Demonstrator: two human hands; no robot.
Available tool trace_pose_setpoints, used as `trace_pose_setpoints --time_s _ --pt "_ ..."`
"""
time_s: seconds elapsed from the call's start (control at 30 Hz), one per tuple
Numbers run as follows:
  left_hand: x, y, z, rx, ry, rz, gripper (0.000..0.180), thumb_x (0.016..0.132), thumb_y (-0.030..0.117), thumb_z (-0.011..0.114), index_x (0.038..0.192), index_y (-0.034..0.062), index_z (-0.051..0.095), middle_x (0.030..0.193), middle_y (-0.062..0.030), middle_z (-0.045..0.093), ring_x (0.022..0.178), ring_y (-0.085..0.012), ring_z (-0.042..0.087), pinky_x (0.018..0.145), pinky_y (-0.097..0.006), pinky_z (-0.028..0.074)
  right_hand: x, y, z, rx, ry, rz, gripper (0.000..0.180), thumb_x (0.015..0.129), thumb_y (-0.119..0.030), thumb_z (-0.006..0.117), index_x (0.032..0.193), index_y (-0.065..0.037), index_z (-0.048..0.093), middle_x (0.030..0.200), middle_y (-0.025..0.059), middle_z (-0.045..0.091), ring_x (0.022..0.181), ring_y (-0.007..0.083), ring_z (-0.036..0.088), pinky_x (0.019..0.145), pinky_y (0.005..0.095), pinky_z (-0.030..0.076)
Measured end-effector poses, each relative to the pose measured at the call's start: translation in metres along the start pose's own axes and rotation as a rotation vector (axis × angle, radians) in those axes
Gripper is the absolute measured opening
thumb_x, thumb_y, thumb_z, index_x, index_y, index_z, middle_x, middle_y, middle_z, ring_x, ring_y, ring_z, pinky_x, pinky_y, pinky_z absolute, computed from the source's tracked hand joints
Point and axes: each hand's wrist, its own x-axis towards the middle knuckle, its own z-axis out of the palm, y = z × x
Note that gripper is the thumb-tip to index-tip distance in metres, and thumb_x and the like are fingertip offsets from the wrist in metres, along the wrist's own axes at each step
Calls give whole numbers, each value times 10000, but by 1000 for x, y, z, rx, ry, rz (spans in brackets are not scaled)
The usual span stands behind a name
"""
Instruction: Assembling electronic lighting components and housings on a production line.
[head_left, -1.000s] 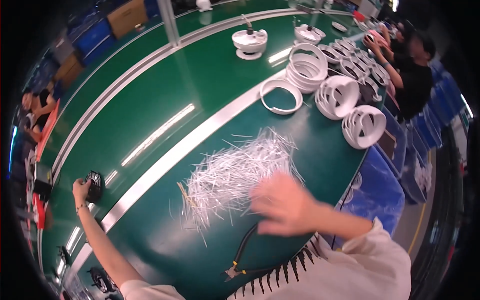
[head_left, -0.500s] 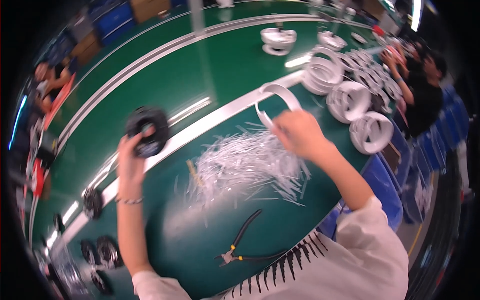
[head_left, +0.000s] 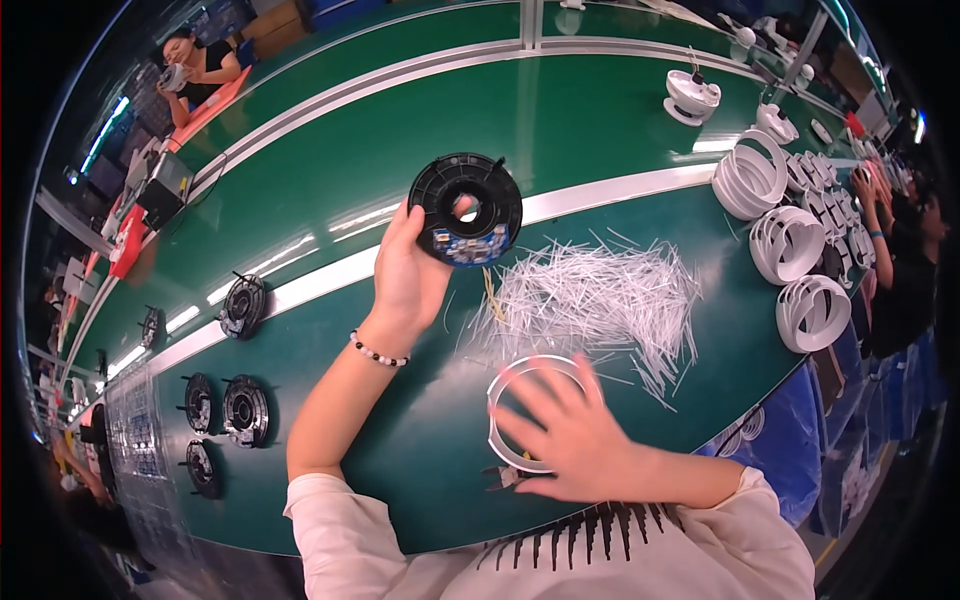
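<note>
My left hand (head_left: 412,275) grips a round black plastic housing (head_left: 497,195) by its left edge, holding it up above the table. A blue circuit board (head_left: 470,245) covers the housing's lower side, and a fingertip shows through the centre hole. Close to the near table edge, a thin white ring (head_left: 493,405) lies under my right hand (head_left: 570,425). That hand is blurred, its fingers spread across the ring without gripping it. Pliers (head_left: 505,478) lie at the ring's near side, mostly hidden by the ring and hand.
A loose pile of thin white strips (head_left: 600,300) covers the middle of the green table (head_left: 390,460). Several black housings (head_left: 245,410) stand at the left. White rings (head_left: 787,245) are stacked at the right, beside blue bins (head_left: 780,450). Another person (head_left: 205,70) sits at the far left.
My right hand has brought the white ring from beyond the strips down to the near table and opened. The left hand with the housing now appears further right; the view has turned too.
</note>
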Motion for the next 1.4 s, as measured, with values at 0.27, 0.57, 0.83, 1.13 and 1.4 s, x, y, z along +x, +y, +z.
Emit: trace_pose_setpoints --time_s 0.27,0.57,0.83,1.13,1.4 --pt "-8 1 13 128 -94 82 584 762 -95 399 1300 49 223 1267 -132 361 1181 -238 381 941 -425 381 3 33 -13 230 -56 93 1032 501 -375 785 1296 -5 241 1317 228 230 1205 414 238 983 494 219" --pt "-30 -65 31 161 -267 -47 752 650 -165 487 1315 58 214 1281 -68 340 1197 -174 340 1013 -320 264 30 78 -22 1295 860 311 992 656 -122 726 1328 9 8 1347 190 172 1210 257 298 949 360 343" --pt "-15 -22 37 -316 -412 -444 612 860 499 293 1238 24 370 1196 -157 452 1095 -297 453 942 -440 367 50 88 -28 783 643 200 1109 532 -241 809 1339 17 92 1355 232 187 1274 288 203 1021 353 210" --pt "-15 -17 50 -178 -62 -286 481 908 372 250 1156 13 455 1109 -140 521 1001 -245 526 879 -384 436 62 74 -42 403 546 204 1163 503 -353 813 1333 11 84 1239 231 273 1189 344 293 977 418 277" --pt "-19 -24 43 -224 -234 -168 477 857 362 314 1159 17 445 1105 -144 524 1004 -269 523 885 -411 427 61 86 -47 727 478 140 1161 486 -293 838 1336 13 110 1350 227 191 1259 295 232 1011 366 238"
